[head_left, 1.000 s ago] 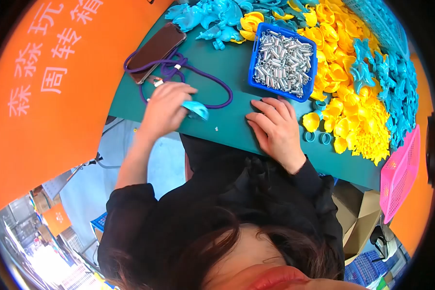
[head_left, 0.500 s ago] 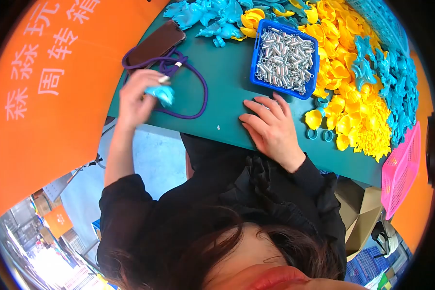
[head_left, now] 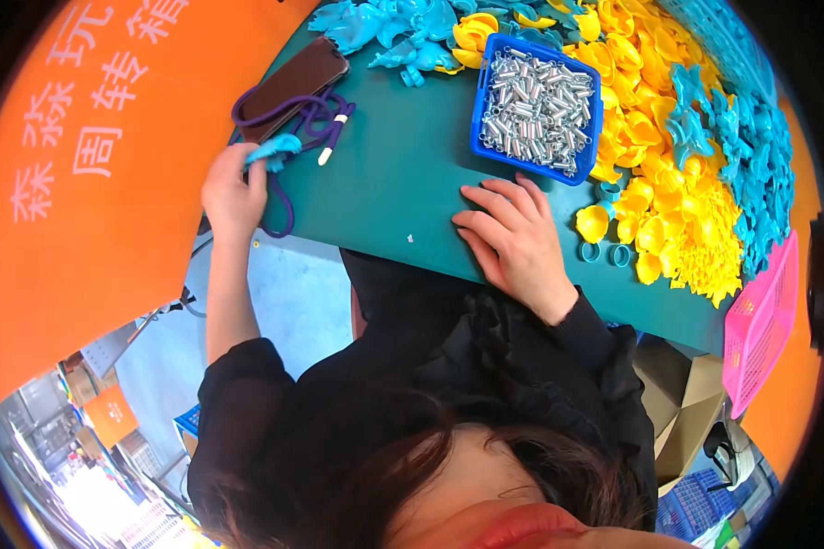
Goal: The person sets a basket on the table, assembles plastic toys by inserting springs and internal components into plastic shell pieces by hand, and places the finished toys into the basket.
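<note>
At the table's left edge, my left hand (head_left: 233,190) is closed on a small turquoise plastic piece (head_left: 275,151), pinched between thumb and fingers. Just beyond it lies a dark phone (head_left: 293,80), with a purple cord (head_left: 317,112) looped over and beside it. Part of the cord hangs down next to my left hand; whether the fingers touch it I cannot tell. My right hand (head_left: 519,240) rests palm down near the table's front edge, fingers apart and holding nothing. Its fingertips are close to a blue tray (head_left: 522,167) of metal springs (head_left: 536,114).
Yellow plastic shells (head_left: 645,137) and turquoise parts (head_left: 755,174) are heaped on the right, with more turquoise parts (head_left: 394,32) at the back. Small turquoise rings (head_left: 620,256) lie near my right hand. A pink basket (head_left: 760,320) stands at the right edge, an orange panel (head_left: 82,247) at left.
My left hand has moved down and left with the turquoise piece. The wide cord loop has been drawn left, and its white tip now shows. My right hand stays put.
</note>
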`<state>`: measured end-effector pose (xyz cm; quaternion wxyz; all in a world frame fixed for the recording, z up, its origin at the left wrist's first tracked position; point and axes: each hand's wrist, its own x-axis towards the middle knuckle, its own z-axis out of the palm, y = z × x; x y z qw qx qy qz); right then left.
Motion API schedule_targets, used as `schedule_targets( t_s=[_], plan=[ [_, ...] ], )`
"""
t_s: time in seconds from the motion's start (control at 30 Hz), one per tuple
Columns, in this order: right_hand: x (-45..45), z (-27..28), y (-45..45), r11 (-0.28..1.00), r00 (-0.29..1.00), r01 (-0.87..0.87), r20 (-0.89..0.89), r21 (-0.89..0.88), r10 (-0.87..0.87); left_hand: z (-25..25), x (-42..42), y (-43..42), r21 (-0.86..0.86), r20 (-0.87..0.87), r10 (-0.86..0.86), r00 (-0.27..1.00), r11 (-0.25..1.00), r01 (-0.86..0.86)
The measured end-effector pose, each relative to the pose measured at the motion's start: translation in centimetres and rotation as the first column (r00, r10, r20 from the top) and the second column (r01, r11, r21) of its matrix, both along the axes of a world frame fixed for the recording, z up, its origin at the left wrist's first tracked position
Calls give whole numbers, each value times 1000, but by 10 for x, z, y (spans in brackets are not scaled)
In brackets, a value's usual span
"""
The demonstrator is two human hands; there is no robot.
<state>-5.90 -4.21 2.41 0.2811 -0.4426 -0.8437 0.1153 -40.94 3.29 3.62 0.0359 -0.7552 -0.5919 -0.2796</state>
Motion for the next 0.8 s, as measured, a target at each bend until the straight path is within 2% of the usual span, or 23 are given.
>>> schedule_targets(
  t_s=[0.03,0.1,0.13,0.17,0.2,0.23,0.27,0.3,0.33,0.37,0.43,0.47,0.57,0.6,0.7,0.73,0.8],
  plan=[
    [0,0,0,1000,1000,-1,-5,13,1,1,4,0,10,193,41,980,999,-44],
    [1,1,-1,999,1000,7,-17,33,-6,13,32,-3,-4,548,105,830,992,-123],
    [3,1,-1,1000,995,20,-102,24,-18,23,57,-8,-72,740,70,669,997,-25],
    [5,3,-1,999,982,32,-185,13,-29,32,83,-14,-92,828,29,560,992,85],
    [7,5,-1,999,963,43,-266,2,-41,31,98,-21,-218,883,109,456,957,193],
    [9,10,-3,998,923,61,-380,-27,-67,37,121,-25,-274,898,125,423,910,312],
    [8,16,-7,988,838,86,-527,-132,-143,34,138,-30,-335,920,191,342,837,433],
    [5,21,-12,967,724,98,-649,-237,-233,33,153,-33,-369,918,217,332,770,520],
    [7,23,-14,936,611,34,-734,-350,-297,32,166,-36,-412,901,223,372,711,571],
    [9,23,-16,925,582,9,-750,-380,-314,30,176,-39,-452,883,223,413,643,619],
    [15,21,-18,902,521,-39,-779,-429,-348,24,193,-47,-424,901,194,387,574,701],
    [17,19,-20,886,486,-10,-776,-463,-401,21,199,-50,-409,910,182,372,539,736],
    [30,20,-25,795,296,-168,-799,-583,-524,11,211,-58,-237,970,165,178,480,844],
    [39,17,-29,751,211,-258,-794,-608,-570,6,218,-67,-82,995,83,48,471,878],
    [39,17,-35,684,149,-365,-765,-631,-627,-4,225,-76,-43,978,-143,153,580,814],
    [36,16,-38,662,150,-411,-763,-626,-628,-12,219,-69,-36,849,-399,347,611,791],
    [33,21,-44,611,203,-465,-749,-641,-631,-14,212,-65,56,786,-516,340,608,792]
  ],
)
